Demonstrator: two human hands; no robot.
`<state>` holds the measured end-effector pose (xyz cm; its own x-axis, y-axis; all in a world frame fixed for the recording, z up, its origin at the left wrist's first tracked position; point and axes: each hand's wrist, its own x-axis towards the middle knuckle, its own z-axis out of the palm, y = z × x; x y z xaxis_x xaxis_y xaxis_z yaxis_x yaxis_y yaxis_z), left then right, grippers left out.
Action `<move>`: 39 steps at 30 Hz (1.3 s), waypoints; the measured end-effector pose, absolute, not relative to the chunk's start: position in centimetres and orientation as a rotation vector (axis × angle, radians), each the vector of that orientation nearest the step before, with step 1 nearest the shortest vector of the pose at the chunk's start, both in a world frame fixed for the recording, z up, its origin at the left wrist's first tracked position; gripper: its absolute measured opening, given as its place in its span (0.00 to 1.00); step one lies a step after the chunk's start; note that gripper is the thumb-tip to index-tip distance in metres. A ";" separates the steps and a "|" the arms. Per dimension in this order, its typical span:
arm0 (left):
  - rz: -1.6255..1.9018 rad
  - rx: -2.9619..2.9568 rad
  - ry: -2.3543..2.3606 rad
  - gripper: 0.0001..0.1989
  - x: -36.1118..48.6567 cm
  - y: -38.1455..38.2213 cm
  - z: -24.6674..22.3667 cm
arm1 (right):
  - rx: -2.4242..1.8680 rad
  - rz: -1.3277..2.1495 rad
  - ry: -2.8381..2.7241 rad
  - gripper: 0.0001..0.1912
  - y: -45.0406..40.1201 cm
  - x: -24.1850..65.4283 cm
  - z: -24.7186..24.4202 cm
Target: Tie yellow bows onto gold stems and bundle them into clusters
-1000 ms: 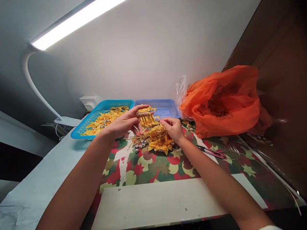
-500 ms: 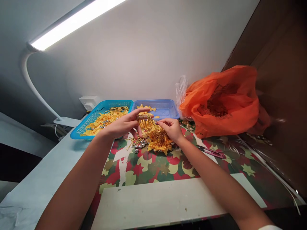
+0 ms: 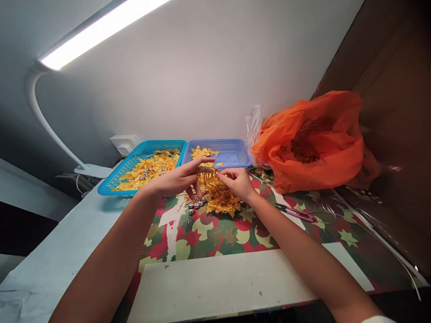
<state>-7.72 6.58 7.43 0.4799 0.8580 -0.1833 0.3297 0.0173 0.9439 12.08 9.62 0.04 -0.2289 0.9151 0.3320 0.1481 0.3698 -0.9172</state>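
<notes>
In the head view, my left hand (image 3: pixel 178 178) is held above the table with its index finger stretched to the right. A row of thin gold cords (image 3: pixel 211 172) hangs from its fingers. My right hand (image 3: pixel 238 183) faces it from the right, thumb and index finger pinched at the end of these cords; the exact strand is too small to make out. Below the hands lies a bunch of yellow ribbon bows (image 3: pixel 224 204). Several small silver bells (image 3: pixel 194 206) lie on the table left of it, by loose gold cords.
A teal basket (image 3: pixel 111 190) holding yellow bows, bells and cords stands at the back left, beside a blue basket (image 3: pixel 240 150). An orange bag (image 3: pixel 323 175) sits at the right. Pink-handled snips (image 3: pixel 301 215) lie before it. A white lamp (image 3: pixel 37 105) arches over the left.
My left hand has moved slightly to the right, nearer the right fingertips, with the cords still hanging from it. My right hand has shifted a little and stays pinched.
</notes>
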 end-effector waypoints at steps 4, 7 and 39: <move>0.547 1.552 1.107 0.36 -7.4 6.3 7.4 | -0.946 0.985 -1.690 0.15 9.7 12.1 -0.2; 0.514 1.526 1.096 0.38 -7.4 6.1 7.4 | -0.943 0.977 -1.735 0.15 9.7 12.0 -0.5; 0.456 1.460 1.092 0.36 -9.8 4.7 2.7 | -1.231 0.877 -1.999 0.13 9.0 10.7 -0.6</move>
